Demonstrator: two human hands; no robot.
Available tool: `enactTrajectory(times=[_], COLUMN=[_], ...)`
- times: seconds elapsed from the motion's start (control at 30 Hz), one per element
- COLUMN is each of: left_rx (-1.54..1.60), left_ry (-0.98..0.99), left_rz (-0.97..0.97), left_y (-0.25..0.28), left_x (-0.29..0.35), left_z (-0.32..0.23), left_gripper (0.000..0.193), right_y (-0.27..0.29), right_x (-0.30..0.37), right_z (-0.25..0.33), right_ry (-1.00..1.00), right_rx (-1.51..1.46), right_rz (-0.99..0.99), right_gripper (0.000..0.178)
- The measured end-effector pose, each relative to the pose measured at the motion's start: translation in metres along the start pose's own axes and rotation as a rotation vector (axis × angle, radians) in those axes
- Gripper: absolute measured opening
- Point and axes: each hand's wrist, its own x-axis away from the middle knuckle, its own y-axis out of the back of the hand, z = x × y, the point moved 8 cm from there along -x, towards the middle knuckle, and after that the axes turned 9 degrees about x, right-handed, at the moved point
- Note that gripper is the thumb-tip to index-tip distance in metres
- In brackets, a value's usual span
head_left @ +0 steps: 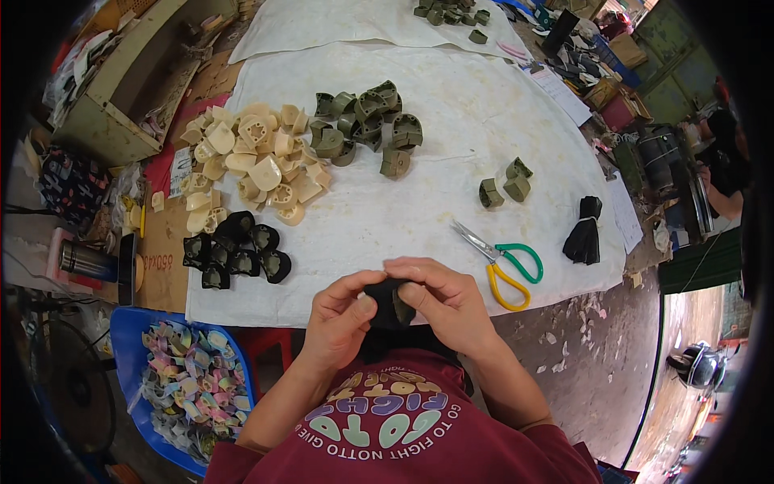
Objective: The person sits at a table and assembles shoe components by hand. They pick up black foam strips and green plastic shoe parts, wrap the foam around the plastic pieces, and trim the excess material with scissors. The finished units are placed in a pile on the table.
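Close to my body, at the near edge of the white cloth, my left hand (348, 316) and my right hand (439, 300) both grip a small shoe heel (390, 306) with a black covering. Fingers wrap over its far side and both thumbs press on it. Some olive shows at its right side. Left of my hands sits a cluster of black-covered heels (234, 252). Beyond them is a pile of bare beige heels (262, 161), with a group of olive heels (367, 121) beside it. Two more olive heels (504, 189) stand apart on the right.
Scissors (501, 264) with one green and one yellow handle lie to the right. Past them rests a tied black bundle of strips (583, 232). A blue tub (121, 347) of colourful pieces stands at lower left. A steel flask (85, 262) is at the left.
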Motion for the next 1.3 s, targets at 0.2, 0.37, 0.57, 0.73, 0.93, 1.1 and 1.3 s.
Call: enactTrajectory(times=[0.2,0.37,0.57,0.73,0.93,1.1,1.3], left_rx=[-0.327,-0.460,-0.603,-0.624,-0.245,-0.249,-0.557], left_ry=[-0.185,-0.088,-0.315,-0.328,-0.266,-0.332,-0.395], left_rz=[-0.024,-0.048,0.033,0.091,-0.021,-0.056,0.152], left_y=[-0.007,-0.008,-0.032,-0.037,-0.029,-0.023,-0.031], left_x=[-0.015,-0.008,-0.005,-0.007,-0.007,-0.010,-0.011], left_z=[-0.010,0.000,-0.024,-0.020,0.001,-0.006,-0.017], left_gripper=[0.042,0.059,0.063,0.064,0.064,0.054,0.055], right_y=[-0.004,0.001,-0.017,-0.022,-0.013,-0.006,-0.025], right_x=[-0.006,-0.007,-0.005,-0.015,-0.018,-0.021,-0.018], right_z=[-0.006,-0.001,-0.003,-0.011,-0.020,-0.018,-0.013], right_ry=[-0.076,0.027,0.018,-0.091,-0.015,-0.106,-0.097], right_rx=[0.130,-0.130,-0.270,-0.517,-0.499,-0.357,-0.519], right_rz=[-0.058,-0.155,-0.082,-0.182,-0.378,-0.197,-0.051], right_gripper=[0.038,0.045,0.049,0.043,0.040,0.032,0.022])
